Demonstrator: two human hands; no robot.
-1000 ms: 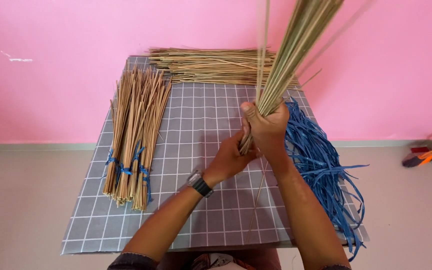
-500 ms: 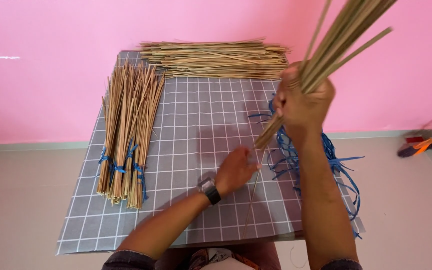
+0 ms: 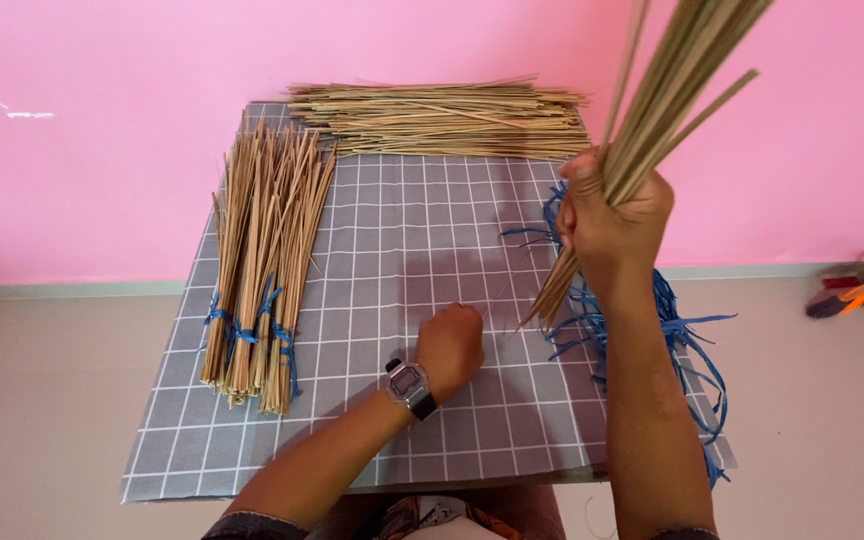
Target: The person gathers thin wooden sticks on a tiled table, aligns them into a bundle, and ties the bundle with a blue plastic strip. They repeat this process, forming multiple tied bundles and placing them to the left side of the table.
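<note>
— Right hand, upper right of the frame: gripping tight around a handful of thin straw-coloured sticks, held up off the surface.

— Long axis of that handful?

— Slanting steeply, lower ends pointing down toward frame centre, upper ends running out past the top right edge. Fanning a little above the fist.

— Left hand?

— Resting low at centre as a closed fist, holding nothing visible, a grey digital wristwatch just behind it. Sitting left of and below the sticks' lower ends, apart from them.

— Nearer hand, then?

— Right, already clasping the handful; left lying close by, not touching.

— Beneath the right forearm?

— A tangle of blue plastic strips, spilling off the right edge of the surface.

— And the surface?

— A grey tabletop with a white grid pattern. Lying at left, tied bundles of the same sticks bound with blue strips, running top to bottom. Lying crosswise along the top edge, a loose heap of sticks.

— Room?

— A pink wall behind, pale floor around, an orange-handled tool at far right.
</note>
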